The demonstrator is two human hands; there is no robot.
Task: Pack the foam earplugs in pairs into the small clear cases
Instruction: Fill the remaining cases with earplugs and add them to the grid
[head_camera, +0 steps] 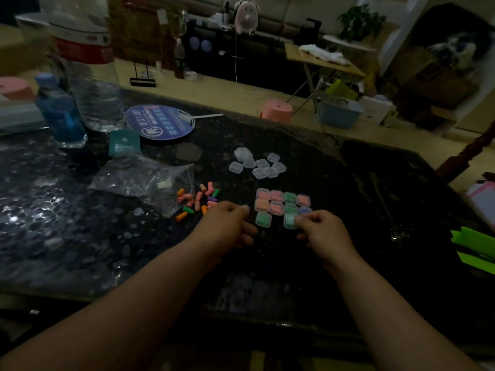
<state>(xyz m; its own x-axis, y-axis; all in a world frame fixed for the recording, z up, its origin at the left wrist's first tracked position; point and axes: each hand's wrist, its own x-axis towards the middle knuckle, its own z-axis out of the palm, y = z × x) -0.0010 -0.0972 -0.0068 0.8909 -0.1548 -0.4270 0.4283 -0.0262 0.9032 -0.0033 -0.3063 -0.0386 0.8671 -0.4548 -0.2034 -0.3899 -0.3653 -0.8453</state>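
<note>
Right hand (325, 231) pinches green case (290, 220) at grid (276, 202) edge; left hand (229, 224) curled, contents unclear.

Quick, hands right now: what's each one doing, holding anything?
Left hand: fingers curled beside the loose earplugs; cannot tell whether it holds anything.
Right hand: pinching a green-filled case.

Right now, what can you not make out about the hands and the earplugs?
Head view, left hand: curled fingers hide whether it holds anything.
Head view, green case: fingertips of the right hand cover its corner; latch unseen.
Head view, loose earplugs: left hand covers some; count unsure.
</note>
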